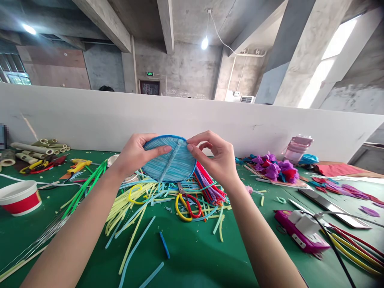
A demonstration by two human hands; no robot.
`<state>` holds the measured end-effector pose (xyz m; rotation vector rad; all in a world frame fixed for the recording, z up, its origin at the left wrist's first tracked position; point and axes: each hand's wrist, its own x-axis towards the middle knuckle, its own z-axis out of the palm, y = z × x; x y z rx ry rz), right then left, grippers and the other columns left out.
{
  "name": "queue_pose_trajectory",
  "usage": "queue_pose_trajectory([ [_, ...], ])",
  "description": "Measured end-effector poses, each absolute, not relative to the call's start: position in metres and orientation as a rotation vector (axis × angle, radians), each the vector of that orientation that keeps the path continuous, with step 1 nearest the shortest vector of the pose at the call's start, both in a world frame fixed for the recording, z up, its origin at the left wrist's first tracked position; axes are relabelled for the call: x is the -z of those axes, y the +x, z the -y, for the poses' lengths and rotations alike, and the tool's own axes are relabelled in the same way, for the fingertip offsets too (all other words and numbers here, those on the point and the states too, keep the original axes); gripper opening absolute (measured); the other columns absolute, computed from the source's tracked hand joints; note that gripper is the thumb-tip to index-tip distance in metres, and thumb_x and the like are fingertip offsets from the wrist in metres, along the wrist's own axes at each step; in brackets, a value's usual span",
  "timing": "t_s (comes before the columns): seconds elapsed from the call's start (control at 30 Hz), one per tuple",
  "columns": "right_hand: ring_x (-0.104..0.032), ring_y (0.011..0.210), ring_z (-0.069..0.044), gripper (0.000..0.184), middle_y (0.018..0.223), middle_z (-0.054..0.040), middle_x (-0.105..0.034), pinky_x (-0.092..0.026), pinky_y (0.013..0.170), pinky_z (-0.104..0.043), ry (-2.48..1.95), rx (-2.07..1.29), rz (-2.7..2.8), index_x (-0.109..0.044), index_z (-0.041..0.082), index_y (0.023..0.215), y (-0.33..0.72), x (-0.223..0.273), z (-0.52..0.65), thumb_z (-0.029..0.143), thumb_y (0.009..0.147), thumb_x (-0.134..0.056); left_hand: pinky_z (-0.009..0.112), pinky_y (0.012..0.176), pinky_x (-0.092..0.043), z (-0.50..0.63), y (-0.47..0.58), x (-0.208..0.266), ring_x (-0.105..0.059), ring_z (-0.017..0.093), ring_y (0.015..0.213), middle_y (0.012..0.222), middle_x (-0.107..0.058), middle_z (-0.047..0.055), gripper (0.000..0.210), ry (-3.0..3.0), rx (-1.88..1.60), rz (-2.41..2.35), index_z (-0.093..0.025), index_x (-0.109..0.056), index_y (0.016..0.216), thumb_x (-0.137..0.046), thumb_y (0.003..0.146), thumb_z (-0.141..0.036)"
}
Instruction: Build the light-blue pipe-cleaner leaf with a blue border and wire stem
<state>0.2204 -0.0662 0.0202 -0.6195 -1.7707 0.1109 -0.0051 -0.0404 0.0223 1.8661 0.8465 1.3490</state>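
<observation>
A round, flat blue piece [183, 162], covered in light blue strands with a darker blue rim and a raised rib across it, is held up in front of me. My left hand [141, 154] grips its left edge, thumb on the near face. At the upper right rim, my right hand [211, 154] pinches with thumb and forefinger, its other fingers curled. Below the piece lie scissors [188, 206] with red and yellow handles, among yellow-green and light blue pipe cleaners [129, 208]. A bundle of red and purple pipe cleaners [210, 186] rests beside them.
On the left are a paper cup [21, 198], a yellow glue gun [78, 165], bamboo tubes [33, 150] and green pipe cleaners [85, 186]. To the right are a purple power strip [300, 232] with cables, a metal ruler-like bar [333, 208], purple petals [274, 168] and a pink bottle [297, 149]. A white partition [180, 116] stands behind.
</observation>
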Motion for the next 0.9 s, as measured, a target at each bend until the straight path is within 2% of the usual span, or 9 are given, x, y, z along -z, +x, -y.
queue_pose_trajectory([
  [0.5, -0.065, 0.084, -0.013, 0.007, 0.091, 0.0003, -0.072, -0.053, 0.07, -0.03, -0.595, -0.143, 1.776, -0.072, 0.025, 0.093, 0.2203, -0.0197, 0.0644, 0.026, 0.088, -0.068, 0.027, 0.067, -0.062, 0.0383, -0.0064, -0.0224, -0.075, 0.024, 0.081, 0.09, -0.08, 0.005, 0.035, 1.841, -1.35, -0.84, -0.021, -0.081, 0.096, -0.087, 0.069, -0.041],
  [0.9, -0.065, 0.083, -0.014, 0.006, 0.092, 0.0002, -0.072, -0.054, 0.071, -0.031, -0.627, -0.145, 1.778, -0.072, 0.026, 0.092, 0.2202, -0.0196, 0.0644, 0.028, 0.088, -0.067, 0.028, 0.066, -0.061, 0.0367, -0.0059, -0.0205, -0.074, 0.024, 0.08, 0.091, -0.08, 0.005, 0.037, 1.854, -1.349, -0.849, -0.022, -0.081, 0.097, -0.086, 0.069, -0.045],
])
